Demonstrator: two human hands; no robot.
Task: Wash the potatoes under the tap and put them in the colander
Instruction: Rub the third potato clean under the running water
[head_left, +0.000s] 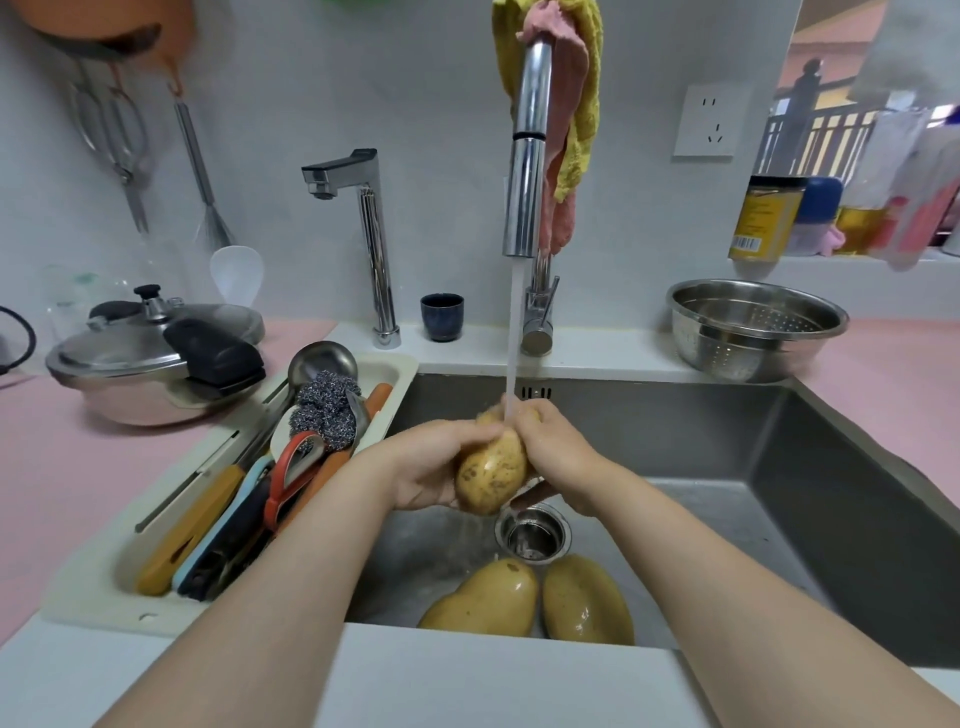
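Observation:
A speckled yellow potato (491, 473) is held over the sink between my left hand (434, 465) and my right hand (553, 452). Both hands wrap its sides. Water runs in a thin stream from the tall chrome tap (529, 150) onto the potato's top and my fingers. Two more wet potatoes lie at the near end of the steel sink (727, 452): one on the left (485, 600), one on the right (587, 600), side by side. The steel colander (756, 327) stands on the counter at the back right, with nothing visible inside it.
A drain strainer (532, 535) sits under my hands. Left of the sink, a white tray (171, 530) holds utensils and a steel scourer. A pressure cooker (156, 358) is at far left. A second small tap (363, 228) and a dark cup (441, 317) stand behind the sink.

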